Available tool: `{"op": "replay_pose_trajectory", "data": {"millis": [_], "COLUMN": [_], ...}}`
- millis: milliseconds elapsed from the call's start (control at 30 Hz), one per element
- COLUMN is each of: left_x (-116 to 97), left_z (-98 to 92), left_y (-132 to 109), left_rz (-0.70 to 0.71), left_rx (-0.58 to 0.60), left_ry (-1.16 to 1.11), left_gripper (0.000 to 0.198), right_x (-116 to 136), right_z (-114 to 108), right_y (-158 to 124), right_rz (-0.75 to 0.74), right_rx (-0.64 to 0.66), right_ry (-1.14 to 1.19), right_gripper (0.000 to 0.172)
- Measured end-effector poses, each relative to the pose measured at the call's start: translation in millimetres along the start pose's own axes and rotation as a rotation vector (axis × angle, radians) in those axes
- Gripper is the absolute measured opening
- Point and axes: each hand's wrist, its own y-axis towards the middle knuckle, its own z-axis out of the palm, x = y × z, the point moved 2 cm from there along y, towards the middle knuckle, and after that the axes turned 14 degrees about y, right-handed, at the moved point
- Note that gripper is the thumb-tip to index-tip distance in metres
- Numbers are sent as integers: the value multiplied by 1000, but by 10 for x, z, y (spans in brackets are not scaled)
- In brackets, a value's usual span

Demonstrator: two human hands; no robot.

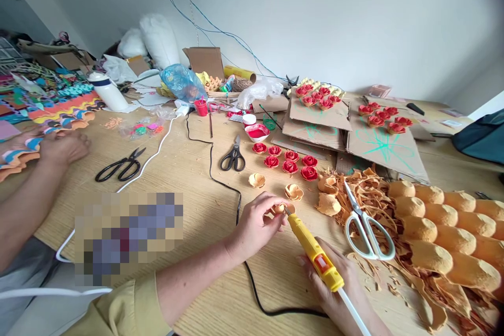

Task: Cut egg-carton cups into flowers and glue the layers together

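Note:
My left hand [258,223] is closed, its fingertips pinching a small orange egg-carton flower [279,209]. In my right hand [338,283] I grip a yellow glue gun [315,254], a white glue stick [352,311] coming out of its rear end. The gun's nozzle points at the flower, close to my left fingertips; whether it touches cannot be made out. Beyond my left hand sit two unpainted flowers, one open cup [257,180] and one fuller flower [294,192]. Several red flowers [290,166] stand in rows behind them.
White-handled scissors [368,231] rest on orange carton scraps [372,194], beside orange egg cartons [444,231]. Black scissors [232,156], red paint [257,132] and cardboard sheets [378,149] lie farther back. A black cord [252,278] crosses the table. Another person's hands [65,149] hold coloured carton strips at left.

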Motion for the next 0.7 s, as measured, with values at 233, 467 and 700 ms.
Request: {"op": "replay_pose_trajectory", "data": {"millis": [233, 467, 700], "left_x": [-38, -54, -22], "left_z": [3, -8, 3], "left_y": [-10, -9, -16], "left_rz": [-7, -3, 15], "left_rx": [7, 5, -16], "left_ry": [-5, -5, 3], "left_gripper": [19, 19, 19], "right_x": [-9, -5, -8], "right_z": [-4, -1, -2], "right_y": [-17, -19, -22], "right_rz": [6, 33, 0], "right_rx": [-7, 10, 9], "right_ry": [-3, 2, -10], "right_gripper": [20, 23, 21]}}
